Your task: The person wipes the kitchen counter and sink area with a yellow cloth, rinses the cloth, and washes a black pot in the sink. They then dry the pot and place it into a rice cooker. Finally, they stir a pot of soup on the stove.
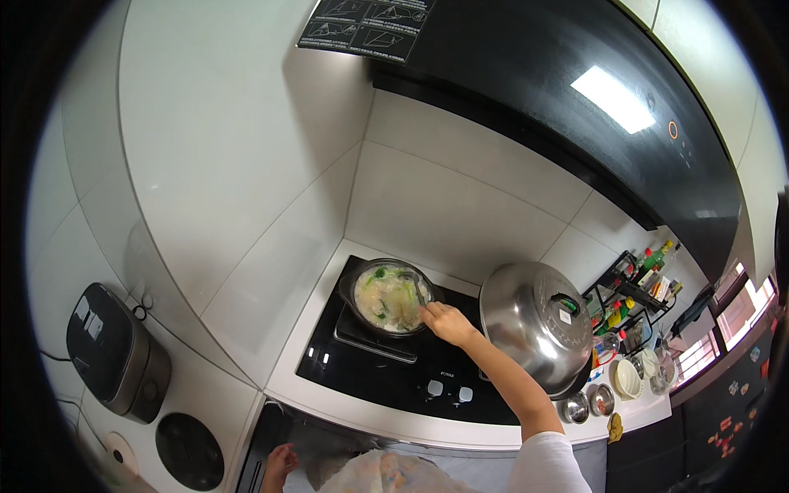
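A dark round pot [392, 332] stands on the left burner of the black gas stove [386, 386]. Pale, soupy food [382, 297] with bits of green vegetable fills it. My right hand [446, 322] is over the pot's right rim, its fingers closed around a dark spoon-like utensil [419, 289] that reaches into the food. The utensil's far end is hard to make out. Low at the counter's front edge, my left hand [282, 462] hangs with its fingers loosely apart, and nothing shows in it.
A large domed steel lid [534, 324] covers the right burner. Metal bowls [602, 400] and a bottle rack [629, 283] stand farther right. A black range hood [542, 66] hangs above. On the left are a dark rice cooker [123, 353] and a black round pan-like object [189, 450].
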A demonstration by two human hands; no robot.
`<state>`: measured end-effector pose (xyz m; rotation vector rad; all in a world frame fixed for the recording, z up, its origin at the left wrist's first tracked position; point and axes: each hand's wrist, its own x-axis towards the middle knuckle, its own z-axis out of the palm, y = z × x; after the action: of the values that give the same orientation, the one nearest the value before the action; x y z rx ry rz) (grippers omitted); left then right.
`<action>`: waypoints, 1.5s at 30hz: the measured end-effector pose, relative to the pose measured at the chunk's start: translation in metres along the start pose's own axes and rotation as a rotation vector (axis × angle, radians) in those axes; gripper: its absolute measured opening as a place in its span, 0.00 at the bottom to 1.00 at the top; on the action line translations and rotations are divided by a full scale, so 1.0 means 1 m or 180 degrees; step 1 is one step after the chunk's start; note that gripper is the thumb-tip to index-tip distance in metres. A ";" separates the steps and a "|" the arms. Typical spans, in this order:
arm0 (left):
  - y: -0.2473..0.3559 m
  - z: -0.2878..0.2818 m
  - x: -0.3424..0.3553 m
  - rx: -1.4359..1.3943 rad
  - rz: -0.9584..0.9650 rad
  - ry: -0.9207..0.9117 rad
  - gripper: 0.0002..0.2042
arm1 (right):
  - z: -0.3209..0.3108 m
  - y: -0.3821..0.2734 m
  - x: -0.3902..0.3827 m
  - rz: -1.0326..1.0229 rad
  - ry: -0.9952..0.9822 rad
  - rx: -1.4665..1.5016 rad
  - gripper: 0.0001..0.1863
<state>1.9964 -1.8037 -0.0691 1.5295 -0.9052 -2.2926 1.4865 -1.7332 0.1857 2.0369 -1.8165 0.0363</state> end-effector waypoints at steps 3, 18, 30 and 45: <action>-0.003 0.005 0.000 0.0143 -0.0277 0.0034 0.12 | 0.007 -0.002 -0.005 -0.0127 -0.0152 -0.0109 0.14; 0.001 -0.013 0.008 0.0080 -0.0079 0.0052 0.12 | -0.028 0.007 0.014 0.2821 0.0129 0.2564 0.14; 0.006 -0.009 0.001 0.0107 -0.0184 0.0147 0.11 | -0.052 0.006 0.046 0.3346 0.0756 0.3064 0.17; 0.011 0.001 0.015 0.0303 -0.0288 0.0071 0.12 | -0.017 0.010 0.009 -0.0606 0.0020 -0.0224 0.15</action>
<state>1.9875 -1.8198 -0.0729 1.6641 -0.9711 -2.3201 1.4824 -1.7372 0.2068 2.1469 -1.5893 -0.0746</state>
